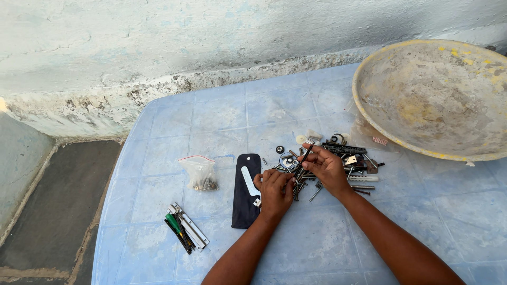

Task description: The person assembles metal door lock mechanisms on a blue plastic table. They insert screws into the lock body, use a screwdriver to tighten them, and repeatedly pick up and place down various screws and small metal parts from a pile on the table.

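Hands working close together over the near edge of a scattered hardware pile [338, 161] on a pale blue tiled tabletop [222, 113]. Right hand [327, 168] is pinching a thin dark rod-like piece [302, 162], probably a long screw or pin, between thumb and fingertips, tilted with its upper end near the fingers. Left hand [275, 191] is curling in just below it, fingers bent around the lower end of the same piece or some small part beside it; exact grip too small to tell.

Handling, as judged: the piece looks like stiff metal, light, narrow and smooth enough to roll or slip, so a fingertip pinch near the middle or at a head end would seem surest.

Moving outward: one dark flat pouch [246, 191] is lying just left of the left hand, with one pale slotted metal strip [249, 181] on it. One small clear zip bag [200, 173] of fasteners is sitting further left. Nearer the front-left corner, one bundle of tools [185, 234]: one green-handled screwdriver and at least two flat metal bars, exact number unclear. Loose screws, washers and brackets in the pile are too many and too tangled to count. One large worn yellow-rimmed basin [369, 63] is resting at the far right.
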